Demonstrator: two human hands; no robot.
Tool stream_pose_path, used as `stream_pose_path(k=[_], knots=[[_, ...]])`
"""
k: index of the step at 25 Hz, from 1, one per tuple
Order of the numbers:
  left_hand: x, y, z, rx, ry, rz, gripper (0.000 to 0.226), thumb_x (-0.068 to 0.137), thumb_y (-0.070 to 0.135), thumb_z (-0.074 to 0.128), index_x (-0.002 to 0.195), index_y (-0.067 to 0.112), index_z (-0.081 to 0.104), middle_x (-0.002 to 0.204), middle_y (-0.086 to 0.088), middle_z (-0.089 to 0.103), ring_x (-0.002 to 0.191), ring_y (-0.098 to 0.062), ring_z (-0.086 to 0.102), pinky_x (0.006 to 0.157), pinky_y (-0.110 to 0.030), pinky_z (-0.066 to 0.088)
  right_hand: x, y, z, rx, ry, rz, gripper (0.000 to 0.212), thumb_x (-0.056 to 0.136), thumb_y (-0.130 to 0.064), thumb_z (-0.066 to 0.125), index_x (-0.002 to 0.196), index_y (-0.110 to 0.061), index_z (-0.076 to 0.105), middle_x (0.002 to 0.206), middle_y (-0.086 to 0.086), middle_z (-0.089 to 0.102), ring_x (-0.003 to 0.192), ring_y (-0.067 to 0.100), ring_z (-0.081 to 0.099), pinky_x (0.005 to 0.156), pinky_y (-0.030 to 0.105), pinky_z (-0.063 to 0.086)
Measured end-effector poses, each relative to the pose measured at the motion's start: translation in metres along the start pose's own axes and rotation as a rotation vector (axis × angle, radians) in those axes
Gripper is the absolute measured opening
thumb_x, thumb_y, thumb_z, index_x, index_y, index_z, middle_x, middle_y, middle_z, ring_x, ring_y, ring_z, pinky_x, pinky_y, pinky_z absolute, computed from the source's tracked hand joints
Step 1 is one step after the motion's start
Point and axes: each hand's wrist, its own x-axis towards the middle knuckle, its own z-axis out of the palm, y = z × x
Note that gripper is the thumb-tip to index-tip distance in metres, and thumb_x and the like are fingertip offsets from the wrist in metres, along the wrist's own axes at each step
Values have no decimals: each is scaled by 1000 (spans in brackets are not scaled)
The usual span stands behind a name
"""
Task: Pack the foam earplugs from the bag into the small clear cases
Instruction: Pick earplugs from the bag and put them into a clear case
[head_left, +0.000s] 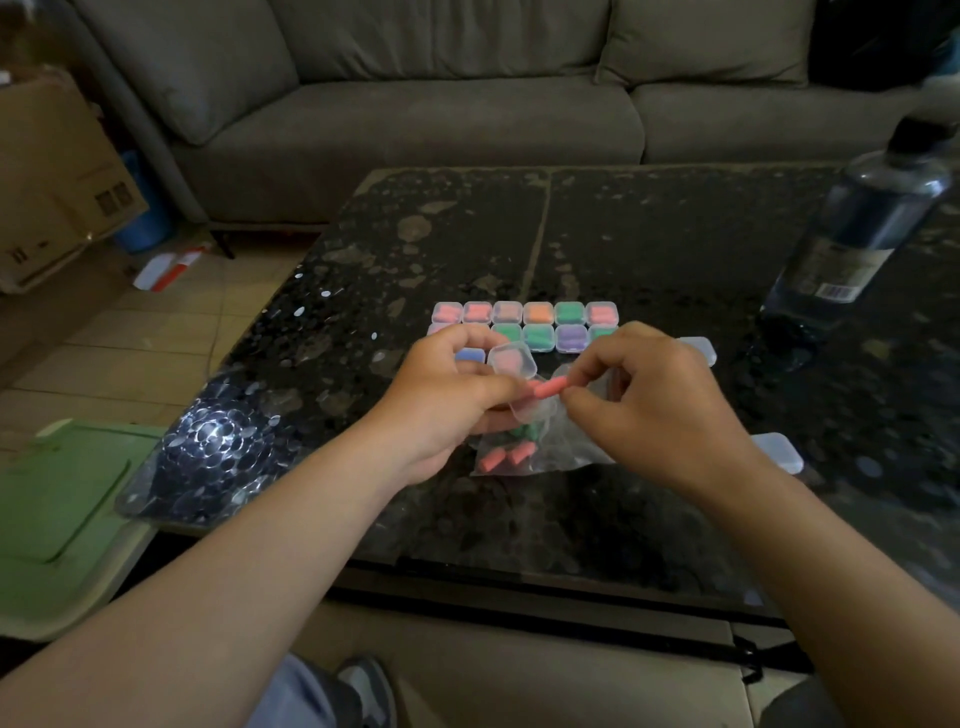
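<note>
Over the counter our left grip holds an open case, right grip pinching a pink earplug; two rows of filled cases, bag nearly empty.

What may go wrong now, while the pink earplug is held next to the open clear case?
1. The right hand pinches the pink earplug by its end only; it may slip and fall onto the bag below.
2. The left hand holds the open case over the bag; pressing the plug in could tip it.
3. Both hands work close to the filled cases; a knuckle might shift them.
</note>
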Motion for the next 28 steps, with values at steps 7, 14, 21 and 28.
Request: stream_pose_path(k=[7,14,21,28], knots=[[-4,3,1,-56,-45,-28,41,86,-7,72,121,10,57,91,-17,77,79,-30,76,87,-66,56,-2,-4,5,0,-54,16,12,82,-19,74,75,-27,67,76,-17,55,68,0,52,59,14,35],[-6,4,2,-72,-37,-21,44,85,-9,72,122,9,57,90,-17,75,72,-29,75,92,-73,50,-3,-6,6,-47,-45,-28,12,85,-24,72,76,-27,65,75,-17,53,67,2,52,60,18,38],[-3,2,0,-76,-53,5,42,84,-8,74,119,10,58,96,-19,75,80,-32,76,85,-61,58,-2,-3,7,-37,-20,-42,7,83,-20,78,81,-25,73,73,-21,53,66,-4,52,57,8,33],[-1,3,-1,-122,-49,21,37,88,-11,69,117,10,60,92,-18,73,78,-26,75,67,-40,64,-3,-4,6,-3,-15,-43,6,86,-18,75,86,-23,76,72,-23,53,69,-6,55,56,7,39]])
